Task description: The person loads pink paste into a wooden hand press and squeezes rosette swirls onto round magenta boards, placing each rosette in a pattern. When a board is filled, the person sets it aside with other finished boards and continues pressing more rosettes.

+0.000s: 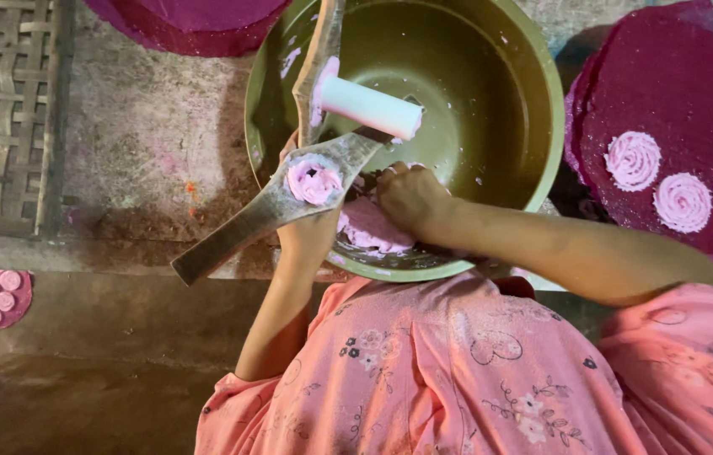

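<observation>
Reaching into the green bowl (542, 109), the right hand (407, 198) rests on the pink dough (369, 227) lying at the bowl's near rim, its fingers curled down onto the mass; whether they have pinched off a portion cannot be told. The left hand (306, 232) sits directly under the wooden press (276, 206) and is mostly hidden by it, apparently clasping it from below; its finger position cannot be told. The press's long axis runs from lower left to upper right, across the bowl's near-left rim, with its second arm rising toward the top edge and carrying a white plunger (369, 107). The press's cup (314, 181), already holding pink dough, lies just left of and slightly above the right hand, which is the nearer free hand. Coiled pink pieces (681, 202) lie on a dark red mat (677, 76) to the right, well apart.
</observation>
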